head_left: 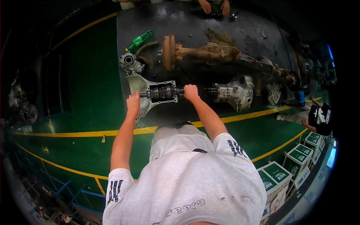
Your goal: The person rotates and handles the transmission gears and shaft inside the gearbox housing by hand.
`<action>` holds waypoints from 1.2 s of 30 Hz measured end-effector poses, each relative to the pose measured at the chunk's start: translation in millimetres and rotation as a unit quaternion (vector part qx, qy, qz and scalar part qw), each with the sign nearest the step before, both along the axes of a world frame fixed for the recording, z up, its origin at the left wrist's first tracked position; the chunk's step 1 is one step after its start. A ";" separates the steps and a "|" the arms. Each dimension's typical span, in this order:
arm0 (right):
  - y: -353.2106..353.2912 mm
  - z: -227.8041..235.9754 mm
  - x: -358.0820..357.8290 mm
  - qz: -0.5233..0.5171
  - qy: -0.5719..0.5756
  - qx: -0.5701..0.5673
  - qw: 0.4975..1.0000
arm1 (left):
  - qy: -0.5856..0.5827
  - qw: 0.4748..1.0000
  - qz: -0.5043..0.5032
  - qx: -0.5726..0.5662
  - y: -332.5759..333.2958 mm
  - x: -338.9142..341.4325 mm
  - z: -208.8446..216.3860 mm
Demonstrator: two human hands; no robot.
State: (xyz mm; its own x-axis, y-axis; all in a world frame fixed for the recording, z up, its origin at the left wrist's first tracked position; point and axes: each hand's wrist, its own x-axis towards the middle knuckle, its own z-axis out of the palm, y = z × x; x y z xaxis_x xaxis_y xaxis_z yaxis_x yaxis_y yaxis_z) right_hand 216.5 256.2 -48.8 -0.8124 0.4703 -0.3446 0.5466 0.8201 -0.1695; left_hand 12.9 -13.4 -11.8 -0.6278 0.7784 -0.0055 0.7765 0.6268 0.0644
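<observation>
Closed on a geared transmission shaft [161, 92]: left hand [133, 104] at its left end, right hand [191, 92] at its right.
Shaft lay within or just over an open bell housing [137, 83], closely hemmed; apparent two-ended support called for level handling. Around: small casting [131, 63], green bottle [140, 40], rusty axle [210, 53], second housing [240, 93].

We log the floor [90, 93] green, crossed by yellow lines [105, 133]; workbench [150, 18] near-black. Gear shaft [161, 92] dark steel-grey, its housing [138, 83] paler silver. Axle [193, 53] rusty brown. We note a bright green bottle [141, 39], yellow-tipped; shirt [198, 168] pale grey, sleeves black-striped; boxes [276, 172] green and white.
</observation>
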 end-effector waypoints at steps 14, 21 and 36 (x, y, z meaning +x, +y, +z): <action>-46.0 10.4 45.2 -0.089 0.157 0.039 0.983 | -0.019 1.000 0.006 -0.010 10.7 -6.6 10.3; -60.8 34.5 53.8 -0.094 0.147 0.034 0.984 | -0.141 0.967 -0.065 -0.201 14.3 -45.8 -1.1; -51.7 24.3 49.5 -0.119 0.089 0.027 0.988 | -0.033 0.999 -0.003 0.019 -4.4 4.6 0.7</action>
